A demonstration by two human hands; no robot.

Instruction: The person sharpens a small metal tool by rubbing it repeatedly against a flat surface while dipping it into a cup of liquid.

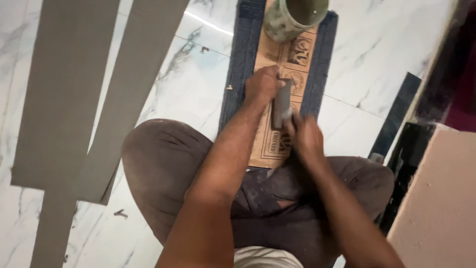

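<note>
I sit on the floor with my knees spread. My left hand [263, 84] grips the far end of a narrow grey strip [281, 101] held over a brown printed cardboard sheet [282, 59]. My right hand [305, 136] is closed around the strip's near end and looks blurred. The cardboard lies on a dark blue mat [243, 64]. A dirty round tin [292, 17] stands on the cardboard beyond my hands.
Several long grey strips [64, 94] lie on the white marble floor [188, 84] at my left. A dark strip [396, 116] lies at the right beside a black threshold and a pinkish wall block [436, 198]. Small scraps dot the floor.
</note>
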